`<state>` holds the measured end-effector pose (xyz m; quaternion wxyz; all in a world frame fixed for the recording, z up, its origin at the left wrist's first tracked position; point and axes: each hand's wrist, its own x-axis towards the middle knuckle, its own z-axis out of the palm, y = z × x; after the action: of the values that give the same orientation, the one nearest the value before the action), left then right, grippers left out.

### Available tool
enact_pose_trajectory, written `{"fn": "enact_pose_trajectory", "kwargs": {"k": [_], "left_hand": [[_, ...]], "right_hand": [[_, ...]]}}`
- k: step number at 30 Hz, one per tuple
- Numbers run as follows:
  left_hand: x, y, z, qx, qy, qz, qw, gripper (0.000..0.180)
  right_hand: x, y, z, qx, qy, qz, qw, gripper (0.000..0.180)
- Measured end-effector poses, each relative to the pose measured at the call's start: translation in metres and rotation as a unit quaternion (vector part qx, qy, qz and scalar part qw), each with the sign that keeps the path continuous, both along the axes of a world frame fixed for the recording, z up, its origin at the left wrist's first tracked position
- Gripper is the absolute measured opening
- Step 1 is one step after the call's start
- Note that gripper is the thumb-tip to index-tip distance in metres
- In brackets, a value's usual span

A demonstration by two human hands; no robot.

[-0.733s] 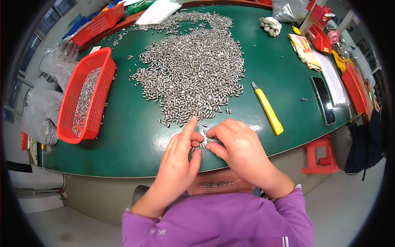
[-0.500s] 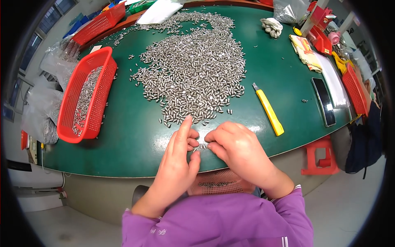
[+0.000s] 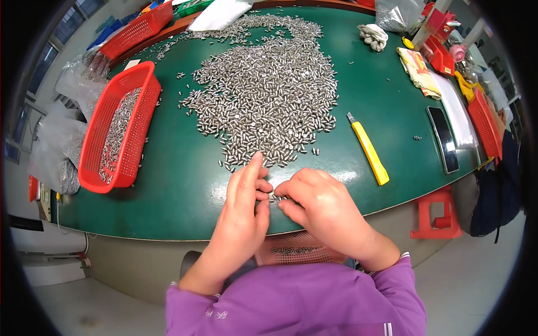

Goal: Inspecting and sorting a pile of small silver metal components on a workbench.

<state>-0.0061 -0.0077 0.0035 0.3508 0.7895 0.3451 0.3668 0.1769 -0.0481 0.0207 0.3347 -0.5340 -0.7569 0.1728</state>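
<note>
My left hand (image 3: 238, 204) rests on its edge at the front of the table, index finger stretched toward the pile, the other fingers bent and the thumb apart. Opposite it, my right hand (image 3: 319, 201) is curled, thumb and fingertips closed around a few small metal pins (image 3: 274, 198) lying between the hands. Its fingertips partly cover those pins. Just beyond, a large pile of the same silvery, pointed pins (image 3: 263, 95) spreads over the green table (image 3: 174, 207). Below the table edge, a pink perforated basket (image 3: 332, 255) at my lap holds more pins.
A red perforated basket (image 3: 147, 84) with pins stands at the left. On the right lie a yellow utility knife (image 3: 370, 154), a phone (image 3: 443, 139) and a white glove (image 3: 372, 37). Plastic bags (image 3: 59, 137) sit beyond the left edge; a red stool (image 3: 437, 215) stands below right.
My right fingertips have moved slightly left, closer to my left hand, and now cover more of the pins between them. My left hand has barely moved.
</note>
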Motion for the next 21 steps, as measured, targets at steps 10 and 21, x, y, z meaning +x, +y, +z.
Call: {"fn": "enact_pose_trajectory", "kwargs": {"k": [10, 21], "left_hand": [[-0.0027, -0.0035, -0.0008, 0.039, 0.074, 0.065, 0.994, 0.073], [-0.0009, -0.0057, 0.0051, -0.004, 0.051, 0.030, 0.998, 0.073]], "right_hand": [[0.0021, 0.0017, -0.0004, 0.014, 0.007, 0.016, 1.000, 0.016], [0.0003, 0.0006, 0.0007, 0.016, 0.021, -0.018, 1.000, 0.020]]}}
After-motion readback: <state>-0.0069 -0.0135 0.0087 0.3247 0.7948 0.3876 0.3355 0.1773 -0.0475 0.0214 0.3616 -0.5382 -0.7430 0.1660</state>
